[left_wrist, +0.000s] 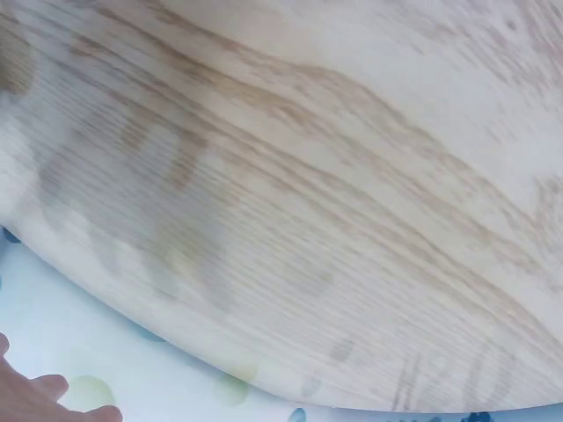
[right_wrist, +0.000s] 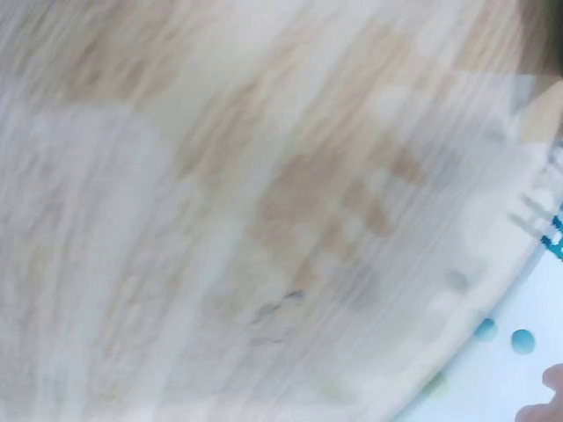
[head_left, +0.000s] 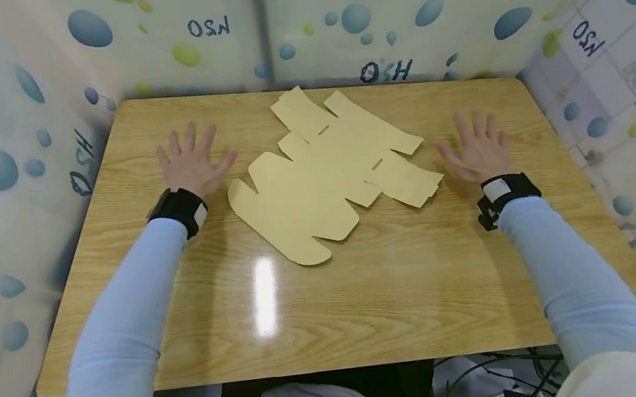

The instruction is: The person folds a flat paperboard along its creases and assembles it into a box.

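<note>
A flat, die-cut piece of tan cardboard [head_left: 315,179] lies in the middle of the wooden table [head_left: 404,301], with rounded flaps at its left end, squarer flaps at its right and small slots cut in it. My left hand [head_left: 191,165] is to its left with fingers spread and straight, holding nothing. To the cardboard's right, my right hand [head_left: 477,149] likewise has its fingers spread and holds nothing. Only the fingertips [left_wrist: 53,387] of the left hand show in the left wrist view. At the right wrist view's lower right corner, a bit of the right hand's fingers [right_wrist: 547,400] appears.
Curtains [head_left: 334,42] printed with blue and green dots surround the table's back and sides. A bright light reflection lies on the tabletop in front of the cardboard. Below the front edge are dark and green cables [head_left: 496,363]. Both wrists wear black straps.
</note>
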`<control>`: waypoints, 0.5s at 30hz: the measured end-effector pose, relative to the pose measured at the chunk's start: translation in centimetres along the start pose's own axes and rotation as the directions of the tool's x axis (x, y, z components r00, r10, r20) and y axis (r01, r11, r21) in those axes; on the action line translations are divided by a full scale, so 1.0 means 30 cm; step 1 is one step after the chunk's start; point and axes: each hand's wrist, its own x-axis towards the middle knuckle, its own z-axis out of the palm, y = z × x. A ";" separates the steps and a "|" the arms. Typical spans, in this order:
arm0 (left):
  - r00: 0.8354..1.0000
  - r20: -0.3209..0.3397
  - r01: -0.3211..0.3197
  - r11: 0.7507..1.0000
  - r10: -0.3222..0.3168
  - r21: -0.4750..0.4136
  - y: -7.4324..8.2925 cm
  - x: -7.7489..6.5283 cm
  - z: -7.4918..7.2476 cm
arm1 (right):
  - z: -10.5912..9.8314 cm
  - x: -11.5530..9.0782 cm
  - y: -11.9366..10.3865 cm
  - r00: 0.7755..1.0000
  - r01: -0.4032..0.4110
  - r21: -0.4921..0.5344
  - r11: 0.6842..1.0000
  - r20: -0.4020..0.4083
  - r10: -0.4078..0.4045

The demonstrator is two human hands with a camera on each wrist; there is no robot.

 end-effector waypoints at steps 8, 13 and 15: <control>0.996 -0.039 -0.081 0.996 0.079 -0.047 0.077 -0.014 -0.015 | -0.027 0.016 -0.058 0.998 0.065 -0.008 0.998 0.004 -0.065; 0.989 -0.028 -0.148 0.987 0.146 -0.065 0.135 -0.022 -0.021 | -0.041 0.023 -0.111 0.987 0.160 0.010 0.987 0.020 -0.160; 0.983 -0.016 -0.181 0.982 0.181 -0.061 0.157 -0.021 -0.016 | -0.049 0.025 -0.138 0.980 0.196 0.025 0.980 0.033 -0.197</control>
